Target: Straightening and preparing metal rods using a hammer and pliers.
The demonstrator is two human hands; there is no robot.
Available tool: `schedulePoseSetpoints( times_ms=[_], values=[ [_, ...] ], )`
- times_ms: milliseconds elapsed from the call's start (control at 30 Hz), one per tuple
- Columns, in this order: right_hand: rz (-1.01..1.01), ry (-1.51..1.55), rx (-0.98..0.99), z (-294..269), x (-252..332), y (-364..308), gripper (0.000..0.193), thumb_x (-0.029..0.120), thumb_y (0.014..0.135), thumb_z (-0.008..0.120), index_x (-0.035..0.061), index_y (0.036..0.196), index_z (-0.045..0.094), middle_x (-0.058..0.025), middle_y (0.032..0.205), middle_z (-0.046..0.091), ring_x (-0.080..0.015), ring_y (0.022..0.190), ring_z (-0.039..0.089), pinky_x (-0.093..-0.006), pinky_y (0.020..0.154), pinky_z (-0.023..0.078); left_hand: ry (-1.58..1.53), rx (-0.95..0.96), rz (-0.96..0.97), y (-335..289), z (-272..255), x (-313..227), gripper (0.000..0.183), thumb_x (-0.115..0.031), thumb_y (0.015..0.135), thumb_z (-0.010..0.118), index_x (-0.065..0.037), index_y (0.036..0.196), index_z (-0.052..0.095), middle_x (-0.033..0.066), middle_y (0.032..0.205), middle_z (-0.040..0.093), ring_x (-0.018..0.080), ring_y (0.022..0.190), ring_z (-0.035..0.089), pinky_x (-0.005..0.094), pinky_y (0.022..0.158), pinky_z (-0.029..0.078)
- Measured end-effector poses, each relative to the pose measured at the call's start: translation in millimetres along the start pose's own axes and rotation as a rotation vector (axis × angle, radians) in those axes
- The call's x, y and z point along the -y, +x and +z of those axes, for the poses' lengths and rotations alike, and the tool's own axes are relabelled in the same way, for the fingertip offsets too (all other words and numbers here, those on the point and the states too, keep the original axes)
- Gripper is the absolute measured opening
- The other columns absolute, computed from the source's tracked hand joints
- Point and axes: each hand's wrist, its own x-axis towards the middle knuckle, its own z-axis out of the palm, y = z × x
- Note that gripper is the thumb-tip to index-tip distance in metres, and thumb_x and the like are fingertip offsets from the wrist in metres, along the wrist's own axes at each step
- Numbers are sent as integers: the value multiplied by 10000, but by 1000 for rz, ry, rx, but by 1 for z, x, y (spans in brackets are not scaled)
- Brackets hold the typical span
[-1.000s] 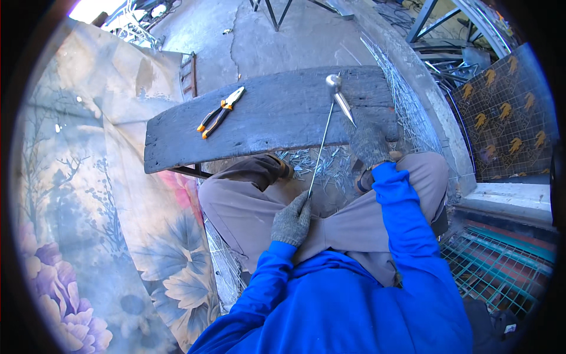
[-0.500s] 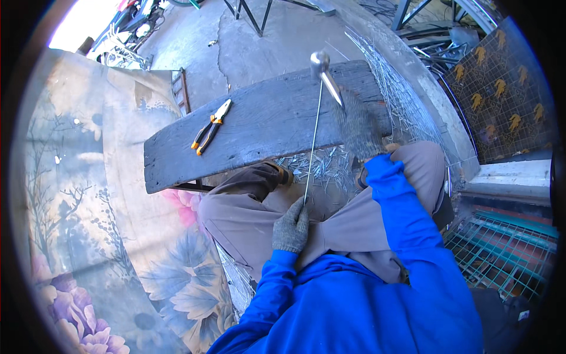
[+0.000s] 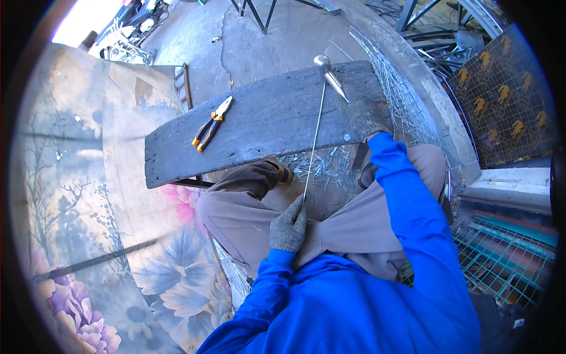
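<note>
My left hand (image 3: 288, 226), in a grey knit glove, is closed around the near end of a thin metal rod (image 3: 315, 138) above my lap. Away from me the rod slants up over a dark wooden bench (image 3: 259, 127), its far end by the head of a hammer. My right hand (image 3: 364, 115), gloved too, grips this silver hammer (image 3: 336, 85) over the bench's right part. The glove hides the rear of the handle. Pliers (image 3: 213, 124) with black and orange handles lie on the bench to the left, away from both hands.
Cut metal pieces (image 3: 321, 165) litter the floor under the bench's near edge. Long thin rods (image 3: 407, 97) lie beyond its right end. Flowered fabric (image 3: 141, 206) covers the left side. A green wire grid (image 3: 504, 256) lies at the right, and a metal stand (image 3: 259, 17) is at the back.
My right hand has moved slightly forward and down toward the bench, still gripping the hammer. The left hand keeps its hold on the rod. Dark shadow bands now cross the flowered fabric.
</note>
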Motion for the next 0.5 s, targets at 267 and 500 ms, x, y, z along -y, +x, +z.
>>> schedulePoseSetpoints(
  times_ms=[267, 500],
  values=[
    [-66, 97, -190, 9, 1, -20, 373, 355, 971, 580, 70, 1212, 592, -275, 1069, 666, -473, 991, 652, -563, 821, 523, 4, -28, 21, -1, -1, -4, 384, -284, 952, 656, -134, 1306, 661, 183, 1174, 696, 309, 1098, 686, 385, 903, 539],
    [-10, 150, -222, 7, -2, -25, 464, 379, 974, 573, 80, 1329, 573, -276, 1128, 662, -455, 1051, 643, -525, 879, 511, 15, 11, -46, 0, -1, -2, 378, -266, 952, 654, -110, 1296, 664, 191, 1184, 692, 305, 1104, 684, 382, 909, 535]
  ],
)
